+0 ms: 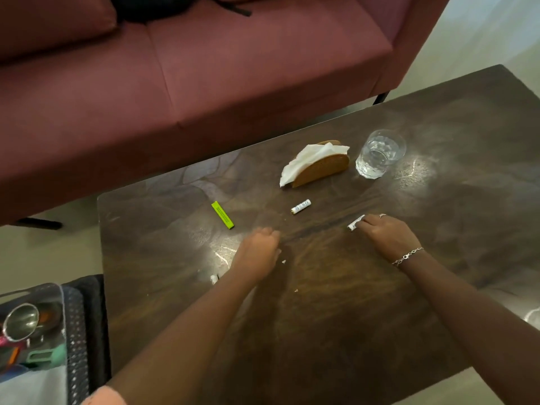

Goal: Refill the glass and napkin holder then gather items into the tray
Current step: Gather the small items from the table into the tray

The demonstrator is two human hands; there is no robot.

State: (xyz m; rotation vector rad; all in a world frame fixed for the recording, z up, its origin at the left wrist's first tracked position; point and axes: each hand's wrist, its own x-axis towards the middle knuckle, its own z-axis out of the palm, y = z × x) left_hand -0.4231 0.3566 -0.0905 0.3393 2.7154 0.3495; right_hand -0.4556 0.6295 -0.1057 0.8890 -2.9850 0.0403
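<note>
Glass point(380, 154) beside napkin holder point(321, 168), green stick point(222, 215) and battery point(301, 206) nearer; right hand point(388, 236) pinching another battery point(356, 223), left hand point(258, 252) curled, contents unclear.

- The right hand point(385, 236) pinches a white battery point(356, 223) at its fingertips, low on the table point(321, 331).
- A second battery point(301, 206) lies near the grip, to its left.
- The napkin holder point(321, 168) and the glass point(380, 153) stand beyond the grip.
- The left hand point(258, 252), fingers curled, is left of the grip; a green stick point(222, 214) lies further left.
</note>
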